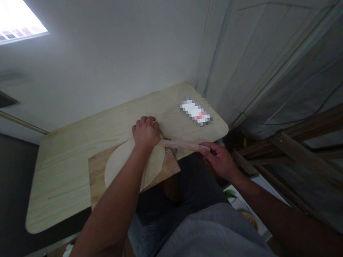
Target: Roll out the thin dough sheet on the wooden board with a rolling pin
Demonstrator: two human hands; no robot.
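Observation:
A thin, pale, rounded sheet of dough (122, 164) lies flat on a brown wooden board (95, 167) at the table's front edge. Across the board's right side slants a pale rolling pin (182, 144). My right hand (221, 160) pinches its near right end, just past the table edge. At the other end, my left hand (146, 132) is curled over it, knuckles up, beside the dough's far edge; its fingertips are hidden. Beneath the pin is a small shiny thing (171, 150) that I cannot make out.
The light wood table (63, 161) stands against a white door (109, 60). A phone-like item (195, 112), blurred out, lies at the table's right. Wooden beams (307, 151) run along the right side. Low at my right is a white surface (260, 184) with something green (230, 193).

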